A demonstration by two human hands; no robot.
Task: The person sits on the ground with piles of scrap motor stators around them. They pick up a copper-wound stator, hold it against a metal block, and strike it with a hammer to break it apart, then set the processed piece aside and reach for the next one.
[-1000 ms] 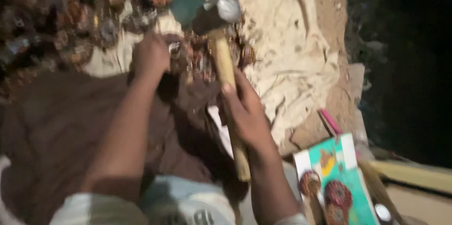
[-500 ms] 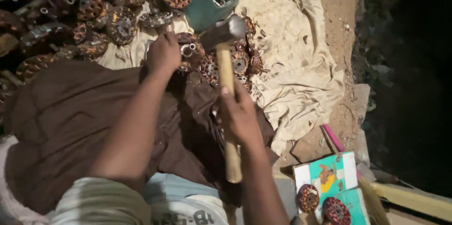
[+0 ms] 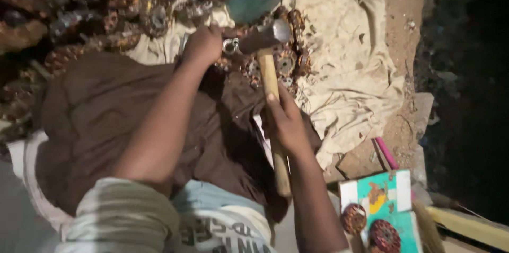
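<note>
Right hand [image 3: 286,123]: I see it wrapped round the wooden handle of the hammer [image 3: 270,81], abt mid-shaft; fingers curled tight on the wood, thumb laid along the top.
Hammer axis: handle runs near-vertical in frame, butt end toward my body, steel head [image 3: 265,37] at the far end, lying crosswise.
Left hand [image 3: 202,45]: fingers bunched and pinching a small metal ring part [image 3: 231,46]; exact grip hidden behind the knuckles.
Key relation: hammer head sits just right of the ring part, touching or nearly so; I can't tell which. Left hand is the nearer one to the part; right hand is well back along the shaft.
Work spot: on the edge of a brown cloth [image 3: 106,120] over my lap, by a cluster of copper-wound motor cores [image 3: 286,62].
Surround: pile of rusty cores [image 3: 79,14] upper left; pale sheet [image 3: 344,57] on the ground to the right; teal box [image 3: 387,200] w/ two more cores lower right.
</note>
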